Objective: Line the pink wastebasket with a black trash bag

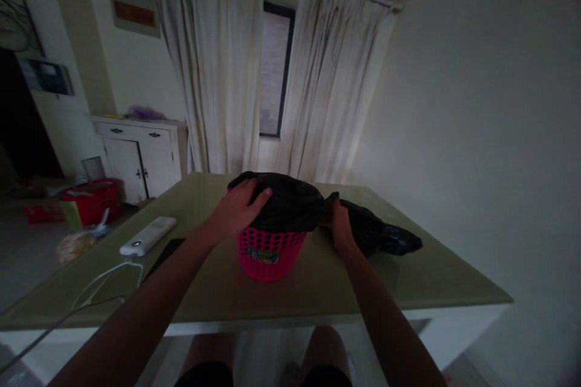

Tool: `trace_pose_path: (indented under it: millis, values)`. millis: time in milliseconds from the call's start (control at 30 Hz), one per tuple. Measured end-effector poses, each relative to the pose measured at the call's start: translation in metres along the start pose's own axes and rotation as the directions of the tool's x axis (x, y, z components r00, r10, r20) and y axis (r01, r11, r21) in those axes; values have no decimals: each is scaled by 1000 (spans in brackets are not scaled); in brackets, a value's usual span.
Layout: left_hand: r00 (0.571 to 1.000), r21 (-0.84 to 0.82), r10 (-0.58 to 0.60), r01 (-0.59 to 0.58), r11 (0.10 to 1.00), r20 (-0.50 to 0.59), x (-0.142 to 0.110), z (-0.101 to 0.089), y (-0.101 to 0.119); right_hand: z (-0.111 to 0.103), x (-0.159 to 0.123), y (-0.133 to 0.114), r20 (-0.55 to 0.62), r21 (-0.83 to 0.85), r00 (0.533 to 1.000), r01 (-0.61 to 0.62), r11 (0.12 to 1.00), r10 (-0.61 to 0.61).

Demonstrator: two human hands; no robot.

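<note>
I'd say the step is draping a crumpled, shiny black plastic bag [288, 205] over the round pink perforated plastic basket [275, 269]; evening it all round seems called for next. Left fingers [245, 190] lie on it above the basket, pinching or not I can't tell; right fingers [340, 214] clamp its bunched plastic, folds trailing beyond them on the greenish tabletop [327, 296]

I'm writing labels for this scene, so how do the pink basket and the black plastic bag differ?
Shape: the pink basket keeps a firm, round form, while the black plastic bag is loose and crumpled.
Surface: the basket's wall is full of holes; the bag shows none.
Pose: the basket stands upright on the table; the bag drapes over the basket's top.
Both are in front of the person.
</note>
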State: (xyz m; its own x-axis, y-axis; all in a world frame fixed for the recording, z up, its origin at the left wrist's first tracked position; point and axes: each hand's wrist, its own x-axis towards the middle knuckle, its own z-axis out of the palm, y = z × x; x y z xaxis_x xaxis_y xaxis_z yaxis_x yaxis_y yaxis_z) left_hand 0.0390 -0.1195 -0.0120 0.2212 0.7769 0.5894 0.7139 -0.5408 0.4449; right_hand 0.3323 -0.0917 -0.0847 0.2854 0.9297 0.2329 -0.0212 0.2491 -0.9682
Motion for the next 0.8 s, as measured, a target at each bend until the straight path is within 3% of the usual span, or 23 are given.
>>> trace_pose_path:
  millis: [67,167,233,333,400,500,567,600,667,733,800]
  values:
    - [995,29,97,-98,995,28,-7,4,-2,-4,11,-2,-42,-49,999,30,998,-32]
    - [991,153,47,-66,986,129,-14,5,-2,-6,36,-13,-75,-88,974,206,975,-212]
    - [983,229,-6,-37,973,182,-16,4,0,0,57,-27,-9,-34,961,275,961,-276]
    - [975,282,-10,-55,958,223,-16,4,6,23,85,-56,177,29,947,267,963,-268]
    - [971,308,-2,-74,948,238,-15,7,11,47,94,-79,344,9,891,312,950,-295]
    - [966,337,6,-97,937,260,-13,13,18,88,89,-112,589,-8,731,432,902,-345]
    - [963,346,0,-97,933,269,-11,16,21,109,78,-131,668,30,647,472,881,-368]
    - [962,347,-10,-89,934,272,-10,16,22,116,73,-140,666,68,633,475,877,-395]
    - [960,318,-19,-73,945,278,-9,17,22,119,67,-156,572,158,668,480,863,-476]
    - [964,230,2,-65,971,266,-9,17,20,107,72,-169,352,237,754,501,832,-554]
    - [983,84,48,-63,994,175,-11,16,15,85,89,-176,103,257,809,540,801,-578]
